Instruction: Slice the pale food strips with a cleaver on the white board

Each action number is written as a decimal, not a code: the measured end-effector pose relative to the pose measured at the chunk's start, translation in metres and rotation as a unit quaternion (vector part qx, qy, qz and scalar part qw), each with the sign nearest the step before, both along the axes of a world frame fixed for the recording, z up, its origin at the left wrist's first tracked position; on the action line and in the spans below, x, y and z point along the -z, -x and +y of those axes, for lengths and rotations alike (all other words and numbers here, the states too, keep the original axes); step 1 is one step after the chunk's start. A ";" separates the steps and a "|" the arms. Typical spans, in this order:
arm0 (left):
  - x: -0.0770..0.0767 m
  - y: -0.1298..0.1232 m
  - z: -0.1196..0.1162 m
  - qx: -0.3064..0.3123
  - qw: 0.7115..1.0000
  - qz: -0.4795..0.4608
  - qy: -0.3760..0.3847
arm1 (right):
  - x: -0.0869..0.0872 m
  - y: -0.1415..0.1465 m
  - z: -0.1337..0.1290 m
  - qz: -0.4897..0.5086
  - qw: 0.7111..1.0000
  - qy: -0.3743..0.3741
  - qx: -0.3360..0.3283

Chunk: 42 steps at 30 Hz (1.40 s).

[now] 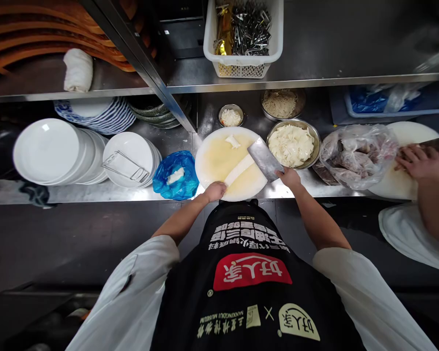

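A round cutting board [208,161] lies at the counter's front edge. Across it runs a long pale strip of food [239,168], and my left hand [215,191] pinches its near end. My right hand [289,178] is closed around the handle of a cleaver [265,160]. The cleaver's broad blade lies flat or nearly so at the strip's far end; whether it touches the strip I cannot tell. A small white piece [233,141] rests near the back of the board. Just right of the board stands a metal bowl [316,146] of pale slices.
Left of the board are a blue plastic bag [190,175] and stacked white plates [46,151] with tongs on one. Bagged meat [358,158] and another person's hand [420,163] on a second board are at right. A shelf edge [314,84] overhangs the back.
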<state>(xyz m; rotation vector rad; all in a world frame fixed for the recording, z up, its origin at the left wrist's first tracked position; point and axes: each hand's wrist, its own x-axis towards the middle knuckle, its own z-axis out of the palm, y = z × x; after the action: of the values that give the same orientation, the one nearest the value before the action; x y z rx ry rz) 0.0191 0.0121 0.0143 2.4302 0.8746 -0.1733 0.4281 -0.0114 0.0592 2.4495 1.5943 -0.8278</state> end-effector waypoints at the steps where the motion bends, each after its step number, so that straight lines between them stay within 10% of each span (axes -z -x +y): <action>1: -0.001 -0.001 0.001 0.001 1.000 0.002 0.002 | -0.001 -0.006 0.007 -0.009 1.000 -0.007 0.002; 12: -0.026 0.003 -0.004 -0.156 0.974 -0.097 0.132 | -0.028 0.007 0.022 -0.038 0.997 -0.051 0.031; 23: -0.105 -0.048 0.069 -0.454 0.781 -0.318 0.288 | -0.017 0.032 -0.075 0.109 0.990 0.007 0.087; 36: -0.194 -0.149 0.190 -0.297 0.869 -0.371 0.140 | -0.036 0.054 -0.085 0.242 0.958 0.004 0.156; 42: -0.190 -0.129 0.170 -0.238 0.918 -0.316 0.029 | -0.036 0.047 -0.092 0.239 0.961 -0.001 0.136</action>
<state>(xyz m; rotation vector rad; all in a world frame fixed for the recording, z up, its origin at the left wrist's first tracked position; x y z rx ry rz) 0.1479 0.1819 0.2042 1.9374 1.0779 0.7141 0.3811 -0.1030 0.0954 2.6462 1.3796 -1.5630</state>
